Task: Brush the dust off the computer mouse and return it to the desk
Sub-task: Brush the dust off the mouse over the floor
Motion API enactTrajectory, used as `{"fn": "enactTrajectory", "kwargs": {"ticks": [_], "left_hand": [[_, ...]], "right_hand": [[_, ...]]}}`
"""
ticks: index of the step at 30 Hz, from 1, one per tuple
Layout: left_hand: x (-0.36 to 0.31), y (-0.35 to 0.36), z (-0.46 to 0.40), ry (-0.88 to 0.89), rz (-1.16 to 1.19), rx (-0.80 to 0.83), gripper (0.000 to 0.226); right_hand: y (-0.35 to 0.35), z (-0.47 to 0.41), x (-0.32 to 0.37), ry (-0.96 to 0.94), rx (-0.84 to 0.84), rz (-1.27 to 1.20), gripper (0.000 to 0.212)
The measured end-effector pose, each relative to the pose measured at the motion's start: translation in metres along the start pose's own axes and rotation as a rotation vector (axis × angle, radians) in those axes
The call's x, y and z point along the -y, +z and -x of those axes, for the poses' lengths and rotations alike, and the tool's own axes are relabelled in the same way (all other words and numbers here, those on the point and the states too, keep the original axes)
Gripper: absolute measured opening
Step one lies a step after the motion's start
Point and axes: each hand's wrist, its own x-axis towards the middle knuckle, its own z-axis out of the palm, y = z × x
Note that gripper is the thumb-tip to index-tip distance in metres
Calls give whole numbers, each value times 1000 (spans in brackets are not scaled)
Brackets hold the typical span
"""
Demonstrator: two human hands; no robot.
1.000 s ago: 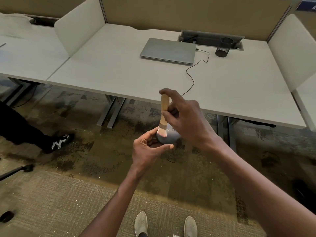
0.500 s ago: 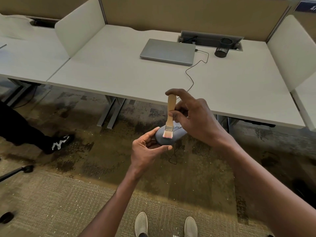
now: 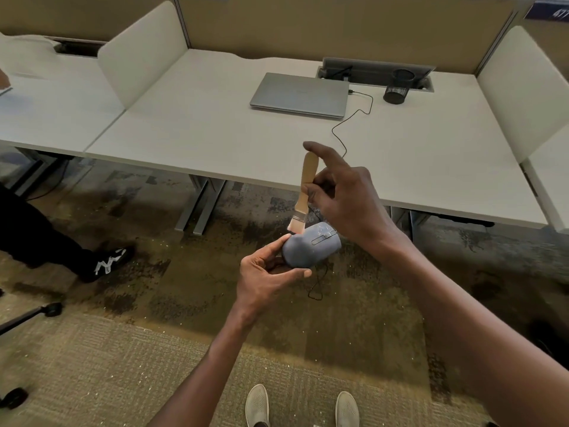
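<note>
Here the computer mouse (image 3: 311, 245), smooth rounded grey-blue plastic flecked with pale dust, is held in the air in front of the desk (image 3: 215, 134), past its near edge and over the carpet (image 3: 123, 359). The left hand (image 3: 268, 277) grips its rear end between thumb and curled fingers. The right hand (image 3: 345, 195) pinches the flat wooden handle of a small brush (image 3: 303, 192), index finger raised; the pale bristles touch the mouse's far left edge. Its thin black cable (image 3: 348, 127) trails across the desk's broad bare white top to a closed silver laptop (image 3: 300, 94). A black mesh cup (image 3: 397, 86) stands near the laptop's right.
</note>
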Motion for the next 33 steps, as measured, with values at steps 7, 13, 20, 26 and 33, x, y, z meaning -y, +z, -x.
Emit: {"fn": "enactTrajectory", "kwargs": {"ticks": [7, 13, 20, 26, 33], "left_hand": [[-3, 1, 6, 12, -43, -4, 76], [0, -1, 11, 19, -45, 2, 77], [-2, -2, 14, 28, -27, -3, 78], [0, -3, 17, 25, -1, -13, 76], [3, -8, 16, 32, 25, -58, 79]], "right_hand": [[7, -4, 2, 39, 79, 34, 67], [4, -12, -4, 44, 110, 137, 66], [9, -12, 3, 58, 100, 10, 68], [5, -8, 2, 53, 85, 94, 64], [-3, 5, 5, 53, 36, -134, 56]]}}
